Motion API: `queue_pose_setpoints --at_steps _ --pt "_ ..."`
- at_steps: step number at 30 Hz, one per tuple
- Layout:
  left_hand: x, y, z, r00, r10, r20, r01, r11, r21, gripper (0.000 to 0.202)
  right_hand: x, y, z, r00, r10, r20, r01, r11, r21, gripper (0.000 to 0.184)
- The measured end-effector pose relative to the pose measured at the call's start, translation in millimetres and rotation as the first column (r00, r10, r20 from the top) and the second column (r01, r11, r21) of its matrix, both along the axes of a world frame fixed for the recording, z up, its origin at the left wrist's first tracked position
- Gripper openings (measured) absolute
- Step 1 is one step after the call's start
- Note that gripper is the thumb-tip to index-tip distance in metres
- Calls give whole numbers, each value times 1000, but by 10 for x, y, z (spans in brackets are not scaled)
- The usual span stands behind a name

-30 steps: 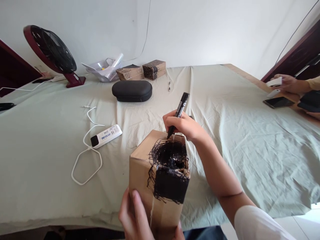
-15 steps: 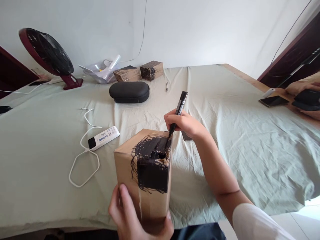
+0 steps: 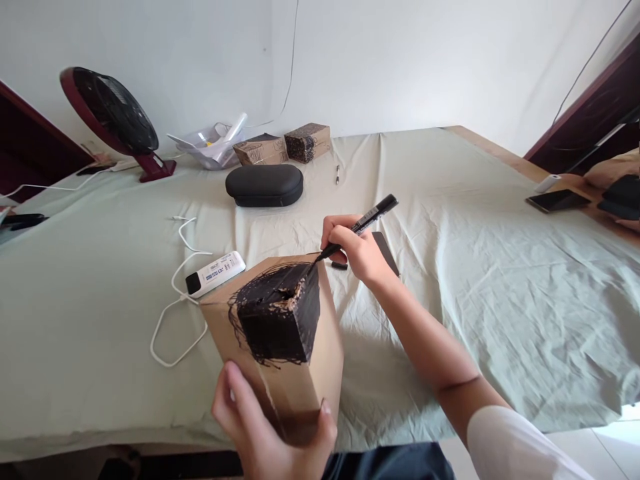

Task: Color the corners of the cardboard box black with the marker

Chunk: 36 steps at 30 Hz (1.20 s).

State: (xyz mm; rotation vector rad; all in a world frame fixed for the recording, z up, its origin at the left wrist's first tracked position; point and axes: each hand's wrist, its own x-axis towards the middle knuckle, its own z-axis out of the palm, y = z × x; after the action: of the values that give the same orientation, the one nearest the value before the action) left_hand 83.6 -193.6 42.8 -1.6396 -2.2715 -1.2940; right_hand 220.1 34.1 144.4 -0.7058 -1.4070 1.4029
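Taking the box as the clock's centre, the brown cardboard box with a scribbled black patch and a torn opening [image 3: 325, 347] is tilted at the table's near edge, its lower end overlapping that edge in view; whether its base touches the cloth, I cannot tell. The left hand [image 3: 273, 440] grips the lower end from 6 o'clock, digits spread wide around its sides. The right hand [image 3: 353, 247], at 1 o'clock, pinches a black cylindrical marker [image 3: 370, 217] narrowly, tip down at the box's upper right edge; contact is too fine to confirm. A small black cap [image 3: 339, 265] lies just beside that hand, and a dark flat object [image 3: 386, 252] sits partly hidden by the wrist at 2. A white rectangular plastic device [image 3: 217, 272] is close by the box's corner at 10, with a looped white cable [image 3: 163, 327] at 9. A black rounded case [image 3: 265, 185] stands well apart at 12. Moving room is widest towards 3, where wrinkled pale green cloth [image 3: 465, 280] stretches rightward; a black phone [image 3: 559, 201] lies at 2, by the wooden edge.
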Motion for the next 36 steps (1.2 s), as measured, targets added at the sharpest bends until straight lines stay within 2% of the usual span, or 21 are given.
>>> queue_pose_setpoints --at_steps 3,8,13,17,25,31,36 --pt "-4 15 7 1000 -3 13 2 1000 6 121 -80 -36 -103 996 -45 -73 49 997 58 19" --pt "-3 72 25 999 8 53 -8 1000 -6 121 -265 -61 -433 960 -89 -264 119 988 100 20" --pt "-26 157 34 997 6 74 -5 1000 -21 125 -402 -141 -613 970 -120 -210 141 986 88 21" --pt "-44 202 39 995 19 99 -16 999 -34 126 -443 -204 -665 973 -167 -159 180 981 69 21" --pt "-81 237 34 984 40 175 -32 998 -46 126 -513 -334 -749 976 -129 -177 147 985 93 22" --pt "-40 258 64 981 33 193 -27 999 -31 126 -505 -482 -679 959 -31 -281 93 973 210 24" --pt "-1 280 90 977 21 210 -17 1000 -21 127 -462 -588 -602 967 -30 -253 92 967 237 25"
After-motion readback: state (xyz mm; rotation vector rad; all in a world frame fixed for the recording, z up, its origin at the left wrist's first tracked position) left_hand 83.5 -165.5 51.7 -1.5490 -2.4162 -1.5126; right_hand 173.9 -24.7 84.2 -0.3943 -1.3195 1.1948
